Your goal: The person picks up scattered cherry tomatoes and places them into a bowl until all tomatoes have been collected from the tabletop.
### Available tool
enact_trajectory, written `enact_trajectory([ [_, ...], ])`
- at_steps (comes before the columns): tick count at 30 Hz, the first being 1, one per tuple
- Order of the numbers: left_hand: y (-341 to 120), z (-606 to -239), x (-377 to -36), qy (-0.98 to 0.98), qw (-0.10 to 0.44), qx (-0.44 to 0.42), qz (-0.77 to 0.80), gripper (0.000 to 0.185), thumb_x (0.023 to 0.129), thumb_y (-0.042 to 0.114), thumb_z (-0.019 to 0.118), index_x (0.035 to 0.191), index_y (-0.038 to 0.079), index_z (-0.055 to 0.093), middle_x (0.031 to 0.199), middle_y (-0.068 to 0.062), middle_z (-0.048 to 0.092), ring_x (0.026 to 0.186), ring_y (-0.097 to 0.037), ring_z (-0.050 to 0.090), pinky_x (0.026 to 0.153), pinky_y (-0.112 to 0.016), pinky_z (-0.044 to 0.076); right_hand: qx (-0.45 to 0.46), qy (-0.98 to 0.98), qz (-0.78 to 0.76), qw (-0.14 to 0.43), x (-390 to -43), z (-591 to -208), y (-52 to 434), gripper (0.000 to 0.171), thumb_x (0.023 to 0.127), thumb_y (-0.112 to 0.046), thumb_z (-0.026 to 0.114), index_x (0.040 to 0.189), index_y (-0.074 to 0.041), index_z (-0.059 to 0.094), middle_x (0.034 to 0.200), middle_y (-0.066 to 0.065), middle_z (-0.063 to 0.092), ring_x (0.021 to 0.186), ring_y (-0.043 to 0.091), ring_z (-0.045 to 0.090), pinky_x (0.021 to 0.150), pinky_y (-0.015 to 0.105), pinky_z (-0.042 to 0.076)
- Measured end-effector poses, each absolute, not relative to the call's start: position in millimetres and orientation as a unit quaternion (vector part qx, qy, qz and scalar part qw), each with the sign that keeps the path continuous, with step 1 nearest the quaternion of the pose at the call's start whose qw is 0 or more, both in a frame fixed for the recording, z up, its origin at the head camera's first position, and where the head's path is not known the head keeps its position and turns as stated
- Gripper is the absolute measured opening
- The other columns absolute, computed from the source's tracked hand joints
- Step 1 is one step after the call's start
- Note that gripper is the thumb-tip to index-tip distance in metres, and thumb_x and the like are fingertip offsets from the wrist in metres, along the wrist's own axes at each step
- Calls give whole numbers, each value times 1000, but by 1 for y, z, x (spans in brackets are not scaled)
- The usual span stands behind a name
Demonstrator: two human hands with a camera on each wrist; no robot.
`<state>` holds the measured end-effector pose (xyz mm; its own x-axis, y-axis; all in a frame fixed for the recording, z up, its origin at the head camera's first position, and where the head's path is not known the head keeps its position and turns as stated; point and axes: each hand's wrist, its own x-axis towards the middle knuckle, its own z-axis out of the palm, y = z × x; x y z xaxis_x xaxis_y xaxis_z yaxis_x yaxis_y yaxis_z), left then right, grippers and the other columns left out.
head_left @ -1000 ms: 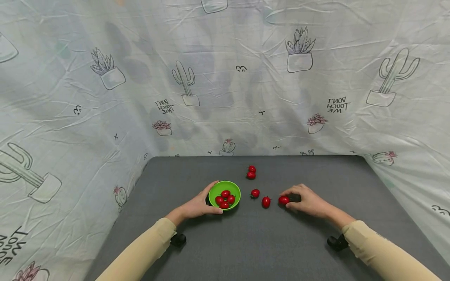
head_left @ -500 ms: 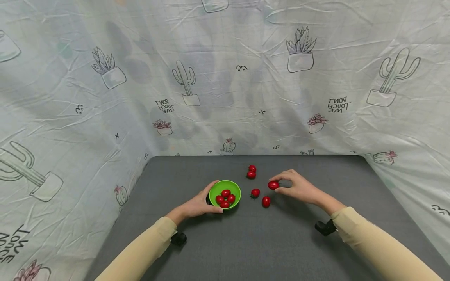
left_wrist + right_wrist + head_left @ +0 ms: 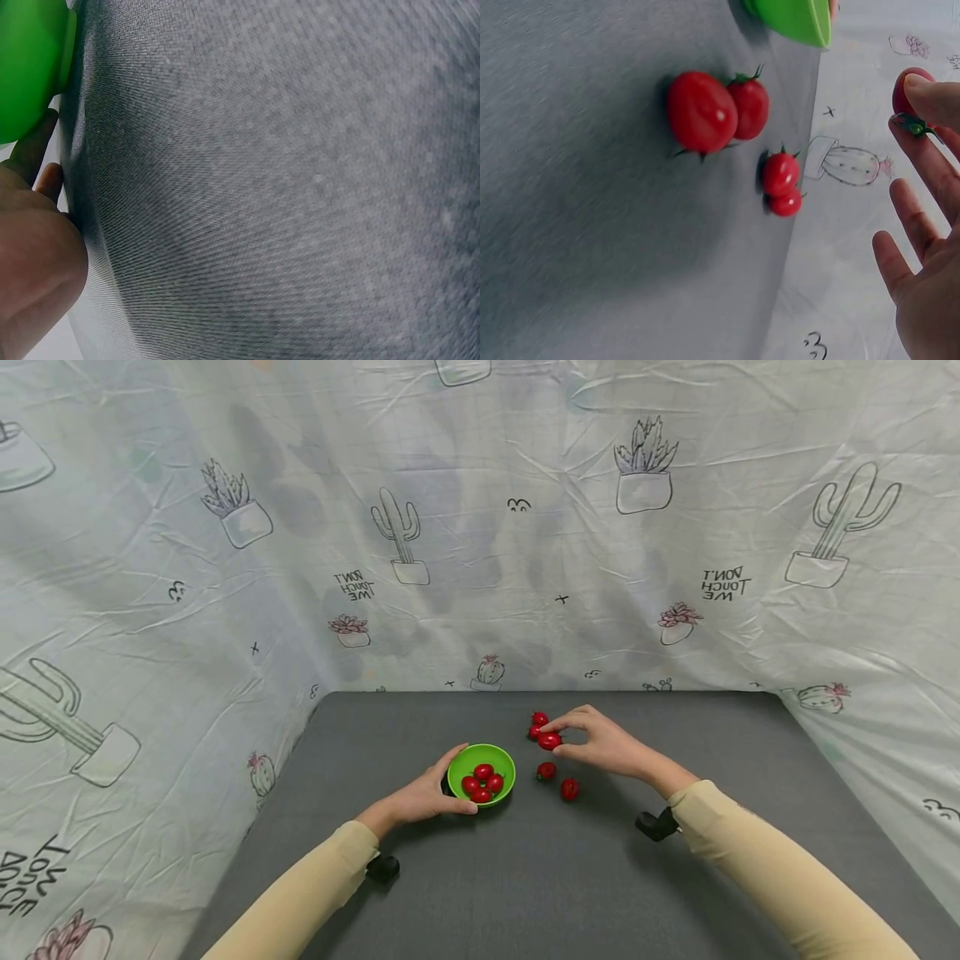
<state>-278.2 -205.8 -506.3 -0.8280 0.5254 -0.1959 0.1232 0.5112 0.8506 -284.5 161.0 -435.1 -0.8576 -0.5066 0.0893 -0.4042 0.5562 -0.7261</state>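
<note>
A green bowl (image 3: 480,756) with several red cherry tomatoes (image 3: 482,782) in it stands on the grey table. My left hand (image 3: 438,789) grips the bowl's left side, thumb on the far rim; in the left wrist view only the bowl's edge (image 3: 30,60) and my palm (image 3: 34,277) show. My right hand (image 3: 561,739) pinches one tomato (image 3: 549,741) between thumb and forefinger, above the table to the right of the bowl. The right wrist view shows the held tomato (image 3: 911,94) at my fingertips, with the other fingers straight.
Two loose tomatoes (image 3: 545,770) (image 3: 569,788) lie right of the bowl, and two more (image 3: 538,719) lie behind my right hand. A cactus-print sheet (image 3: 480,568) walls the table on three sides. Bare grey table (image 3: 525,877) lies in front.
My right hand picked a tomato off the table at the right and carried it left and farther back. The left hand and the bowl stayed put.
</note>
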Motion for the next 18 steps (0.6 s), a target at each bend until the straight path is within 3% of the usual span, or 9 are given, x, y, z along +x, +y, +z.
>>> enact_trajectory([
  [18,-204,-505,-279,836,226,193,461,110,83,46,85,165,30,14,165,-8,24,149,-32,24,114,-64,24,-292,873,-384,74,-308,-435,112,34,96,-28,75,131,-26,72,128,-9,63,127,22,41,97,53,44],
])
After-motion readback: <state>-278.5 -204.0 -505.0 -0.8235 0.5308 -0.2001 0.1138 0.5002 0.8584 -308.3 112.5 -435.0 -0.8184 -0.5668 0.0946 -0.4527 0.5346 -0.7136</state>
